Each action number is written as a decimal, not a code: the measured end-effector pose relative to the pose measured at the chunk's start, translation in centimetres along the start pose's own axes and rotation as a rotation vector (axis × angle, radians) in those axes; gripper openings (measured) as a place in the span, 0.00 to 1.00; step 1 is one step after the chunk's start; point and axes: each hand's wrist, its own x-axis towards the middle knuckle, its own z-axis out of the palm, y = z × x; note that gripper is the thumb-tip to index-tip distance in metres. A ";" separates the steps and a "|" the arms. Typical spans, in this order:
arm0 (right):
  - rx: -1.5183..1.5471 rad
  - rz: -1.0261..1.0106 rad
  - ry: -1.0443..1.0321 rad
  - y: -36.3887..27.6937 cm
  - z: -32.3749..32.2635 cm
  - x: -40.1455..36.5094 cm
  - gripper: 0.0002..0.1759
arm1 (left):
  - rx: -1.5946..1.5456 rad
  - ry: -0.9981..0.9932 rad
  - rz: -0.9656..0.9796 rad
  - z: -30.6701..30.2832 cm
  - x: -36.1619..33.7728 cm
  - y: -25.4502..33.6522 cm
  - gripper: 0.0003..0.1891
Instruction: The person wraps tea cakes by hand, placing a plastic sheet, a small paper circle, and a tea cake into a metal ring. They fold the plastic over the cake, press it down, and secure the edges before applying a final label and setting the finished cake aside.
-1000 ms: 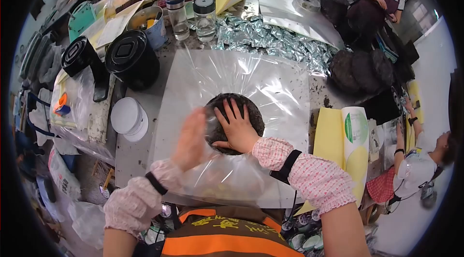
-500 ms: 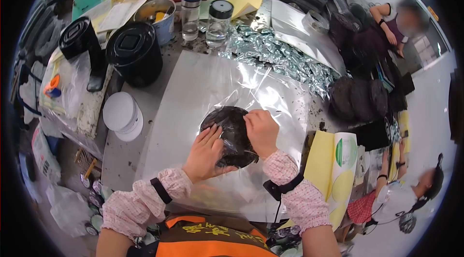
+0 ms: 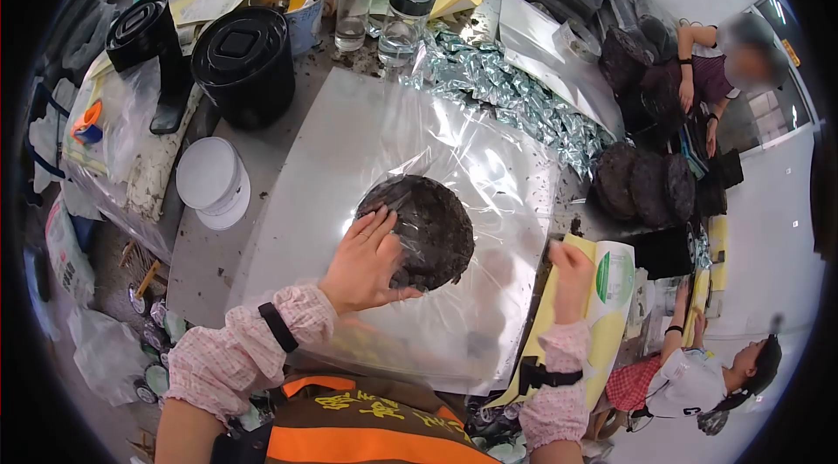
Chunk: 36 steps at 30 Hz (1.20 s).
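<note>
A round dark cake [image 3: 436, 233] lies on the clear plastic film over the pale sheet [image 3: 305, 176], with film over it. My left hand [image 3: 362, 263] rests flat on the cake's left side, fingers stretched out and holding nothing. My right hand [image 3: 572, 268] is away from the cake, above the yellow paper [image 3: 552, 311] at the sheet's right edge. Its fingers are curled and blurred, and whether they hold anything is not visible.
Black canisters [image 3: 242, 67], a white tub [image 3: 212, 180] and two glass jars [image 3: 353, 14] stand left and behind. Crumpled foil packets [image 3: 502, 84] lie at the back; stacked dark cakes [image 3: 646, 185] sit right. Two people [image 3: 698, 377] [image 3: 711, 75] are at the right.
My right hand has let go of the film at the cake's right edge and moved right to the yellow paper. My left hand stays on the cake. The whole view has shifted slightly.
</note>
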 end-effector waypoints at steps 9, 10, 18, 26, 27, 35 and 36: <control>-0.867 -0.069 0.294 12.7 -17.4 -4.8 0.08 | -0.016 0.087 -0.050 1.2 0.0 -0.1 0.32; -0.906 -0.068 0.294 13.3 -18.0 -5.3 0.08 | -0.008 0.092 -0.055 1.4 0.0 -0.1 0.31; -0.781 0.086 0.368 12.6 -18.2 -5.3 0.08 | 0.017 0.116 -0.055 1.8 0.2 0.3 0.29; -0.868 0.127 0.271 10.9 -16.1 -5.2 0.21 | 0.040 0.080 -0.056 1.6 0.2 0.5 0.34; -0.641 0.224 0.183 10.9 -15.2 -5.5 0.21 | 0.048 0.069 -0.064 1.3 0.2 0.4 0.34; 0.056 0.178 -0.365 -2.1 -0.9 -8.3 0.07 | 0.050 0.117 -0.067 1.9 0.3 0.3 0.20; 0.243 0.153 -0.263 -4.9 -2.6 -7.4 0.06 | 0.068 0.118 -0.124 2.1 0.6 0.8 0.18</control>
